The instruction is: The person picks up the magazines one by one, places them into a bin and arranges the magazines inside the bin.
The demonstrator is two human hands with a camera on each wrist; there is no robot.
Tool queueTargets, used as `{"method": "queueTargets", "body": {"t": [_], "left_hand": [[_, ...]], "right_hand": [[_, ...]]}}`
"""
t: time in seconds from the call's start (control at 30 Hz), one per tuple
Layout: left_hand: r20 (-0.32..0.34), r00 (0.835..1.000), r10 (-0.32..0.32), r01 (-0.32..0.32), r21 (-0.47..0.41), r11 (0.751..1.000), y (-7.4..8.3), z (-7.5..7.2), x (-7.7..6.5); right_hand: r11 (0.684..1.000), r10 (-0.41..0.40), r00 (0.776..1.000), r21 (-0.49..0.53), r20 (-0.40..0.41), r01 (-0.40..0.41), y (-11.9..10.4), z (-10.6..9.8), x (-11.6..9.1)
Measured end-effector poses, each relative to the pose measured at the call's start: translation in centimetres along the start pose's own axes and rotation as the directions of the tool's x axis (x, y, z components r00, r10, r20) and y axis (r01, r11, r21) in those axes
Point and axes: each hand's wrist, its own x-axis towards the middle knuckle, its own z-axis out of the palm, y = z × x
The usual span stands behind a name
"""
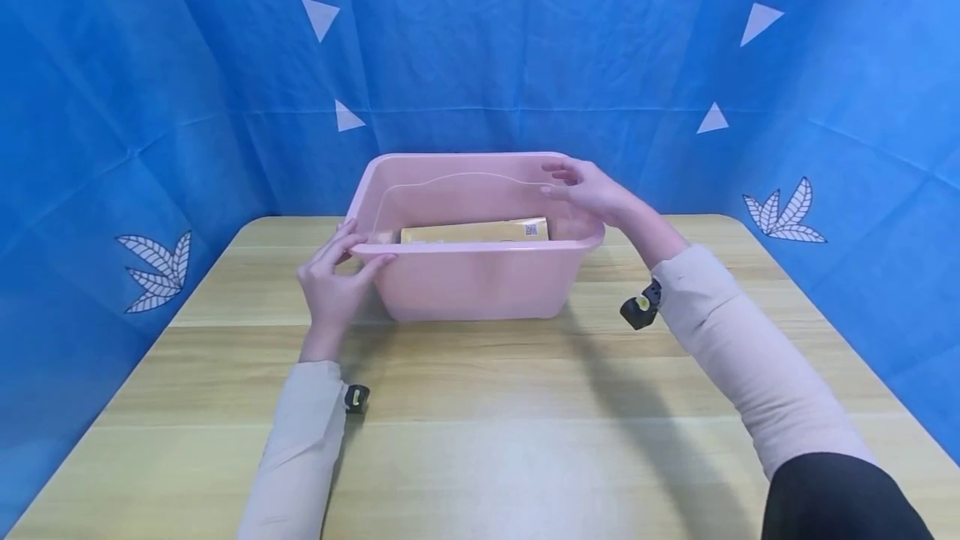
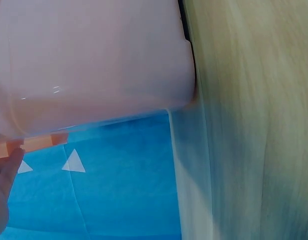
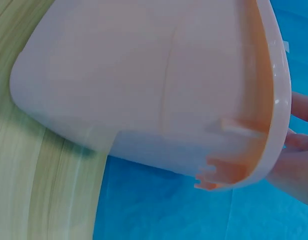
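A pink plastic storage bin stands on the table, its wide rim facing up. My left hand holds its front left corner, thumb against the front wall and fingers along the rim. In the left wrist view those fingers meet the underside of the rim. Over the right rim reaches my right hand, its fingers loosely bent above the bin's inside with nothing between them. Inside the bin lies a yellow box with a printed square code; its lower part is hidden by the front wall.
The light wooden table runs from the bin toward me. Blue cloth with white triangles and leaf prints hangs close behind the bin and along both sides. Each sleeve carries a small black wrist camera.
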Motion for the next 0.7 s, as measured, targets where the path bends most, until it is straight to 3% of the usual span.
{"method": "queueTargets", "body": {"t": [0.37, 0.5, 0.6, 0.7], "left_hand": [[0.028, 0.999, 0.032, -0.033, 0.055, 0.998, -0.4, -0.7, -0.3], [0.099, 0.994, -0.045, 0.038, 0.073, 0.997, 0.6, -0.9, -0.3], [0.174, 0.975, -0.139, 0.121, 0.113, 0.986, 1.7, -1.2, -0.1], [0.234, 0.955, -0.182, 0.146, 0.164, 0.976, 2.9, -1.5, 0.1]], "right_hand": [[0.996, -0.088, 0.995, 0.022, -0.044, 0.089, 0.6, -0.3, -2.6], [0.995, -0.098, 0.994, 0.019, -0.045, 0.099, 1.2, -0.3, -4.2], [0.994, -0.109, 0.992, 0.008, -0.069, 0.109, 1.8, -0.2, -5.5], [0.990, -0.143, 0.976, -0.025, -0.165, 0.141, 2.4, 0.4, -6.9]]}}
